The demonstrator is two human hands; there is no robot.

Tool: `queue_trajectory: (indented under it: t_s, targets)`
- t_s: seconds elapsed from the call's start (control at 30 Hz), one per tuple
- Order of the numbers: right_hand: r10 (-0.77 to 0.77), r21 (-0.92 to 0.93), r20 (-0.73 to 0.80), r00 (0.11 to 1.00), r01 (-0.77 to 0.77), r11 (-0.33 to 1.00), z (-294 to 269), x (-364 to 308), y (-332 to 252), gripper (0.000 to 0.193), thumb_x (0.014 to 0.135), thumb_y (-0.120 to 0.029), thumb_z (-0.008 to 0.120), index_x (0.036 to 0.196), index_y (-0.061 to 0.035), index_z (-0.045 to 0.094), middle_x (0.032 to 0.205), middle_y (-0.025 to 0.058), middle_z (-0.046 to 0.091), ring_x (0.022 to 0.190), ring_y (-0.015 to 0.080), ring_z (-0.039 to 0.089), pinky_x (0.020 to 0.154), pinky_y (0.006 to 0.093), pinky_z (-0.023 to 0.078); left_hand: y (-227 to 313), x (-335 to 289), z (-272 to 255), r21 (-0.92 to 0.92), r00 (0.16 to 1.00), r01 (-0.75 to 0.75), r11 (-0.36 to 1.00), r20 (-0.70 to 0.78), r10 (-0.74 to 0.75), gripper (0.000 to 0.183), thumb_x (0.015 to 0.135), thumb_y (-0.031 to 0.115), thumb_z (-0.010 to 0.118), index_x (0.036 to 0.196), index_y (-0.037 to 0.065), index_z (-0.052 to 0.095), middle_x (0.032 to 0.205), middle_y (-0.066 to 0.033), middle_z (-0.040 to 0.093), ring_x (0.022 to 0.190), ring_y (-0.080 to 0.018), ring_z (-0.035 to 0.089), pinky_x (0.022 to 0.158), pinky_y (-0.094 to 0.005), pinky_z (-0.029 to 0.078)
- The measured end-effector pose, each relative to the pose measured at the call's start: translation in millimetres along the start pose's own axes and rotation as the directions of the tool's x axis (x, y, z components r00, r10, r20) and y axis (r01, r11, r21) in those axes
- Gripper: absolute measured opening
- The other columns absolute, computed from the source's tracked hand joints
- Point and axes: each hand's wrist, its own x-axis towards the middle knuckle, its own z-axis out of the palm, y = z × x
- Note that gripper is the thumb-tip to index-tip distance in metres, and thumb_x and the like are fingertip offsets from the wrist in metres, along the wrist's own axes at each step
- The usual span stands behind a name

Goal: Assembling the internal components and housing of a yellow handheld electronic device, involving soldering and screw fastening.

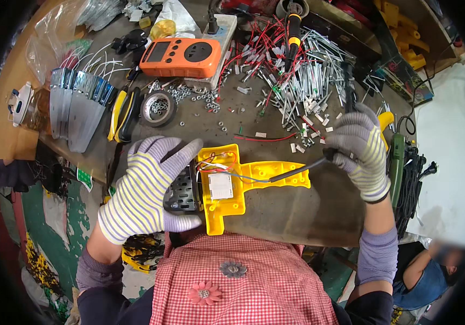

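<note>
A yellow plastic tool housing half (277, 174) lies open side up in front of me, its handle pointing right. Red, white and dark wires and a white rectangular block (220, 186) sit inside it. My left hand (143, 187), in a striped knit glove, spans a black slotted part (182, 190) at the housing's left end, thumb at the near side and fingers at the far side. Closed around a black power cord (346, 86), my gloved right hand (359, 149) is beyond the handle's tip. The cord's grey-black sleeve (297, 170) runs down into the handle.
A pile of screws and red-wired parts (308, 70) covers the back right, with a screwdriver (293, 40) on it. An orange meter (181, 57), black tape roll (158, 107), loose nuts (189, 97), yellow-black pliers (124, 112) and metal blades (78, 108) lie leftward. Another person (422, 276) is at lower right.
</note>
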Motion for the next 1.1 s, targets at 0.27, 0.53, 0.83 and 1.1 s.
queue_trajectory:
  t_s: [0.27, 0.53, 0.83, 1.1]
  targets:
    - [0.223, 0.201, -0.147, 0.964, -0.192, 0.961, 7, -19, -38, 0.023, 0.083, -0.034, 0.072, 0.09, -0.0129, 0.069, 0.087, 0.0016, 0.068, 0.087, 0.0255, 0.065, 0.104, 0.0491, 0.041, 39, 51, 29, -0.108, 0.92, -0.377, 0.92, -0.159, 0.358, 0.051, 0.064, 0.036, 0.083, 0.109, 0.016, 0.071, 0.098, 0.001, 0.067, 0.099, -0.0216, 0.062, 0.103, -0.0488, 0.037]
    - [0.288, 0.171, -0.148, 0.946, -0.262, 0.95, 17, -32, -71, 0.019, 0.077, -0.016, 0.075, 0.095, -0.0155, 0.07, 0.092, -0.0004, 0.071, 0.086, 0.0227, 0.065, 0.103, 0.0478, 0.042, 34, 44, 36, -0.267, 0.93, -0.294, 0.918, -0.303, 0.209, 0.022, 0.063, 0.018, 0.082, 0.084, 0.019, 0.073, 0.082, 0.0053, 0.066, 0.093, -0.0205, 0.062, 0.104, -0.0508, 0.037]
    - [0.077, -0.063, -0.073, 0.994, -0.082, 0.995, 14, -31, -68, 0.024, 0.068, -0.014, 0.073, 0.091, -0.0144, 0.068, 0.087, 0.0002, 0.067, 0.082, 0.0218, 0.065, 0.09, 0.0463, 0.051, 41, 47, 42, -0.115, 0.921, -0.231, 0.966, -0.345, 0.179, 0.018, 0.065, 0.016, 0.074, 0.082, 0.016, 0.069, 0.088, 0.0006, 0.066, 0.094, -0.0252, 0.062, 0.099, -0.0507, 0.039]
    - [0.317, 0.331, 0.113, 0.942, -0.337, 0.882, 4, -3, -71, 0.036, 0.075, -0.022, 0.084, 0.1, -0.0054, 0.065, 0.1, 0.0132, 0.067, 0.087, 0.0332, 0.065, 0.079, 0.0411, 0.055, 42, 48, 45, -0.078, 0.929, -0.19, 0.979, -0.335, 0.154, 0.018, 0.067, 0.016, 0.072, 0.084, 0.015, 0.067, 0.089, -0.0005, 0.066, 0.09, -0.0261, 0.062, 0.093, -0.0491, 0.042]
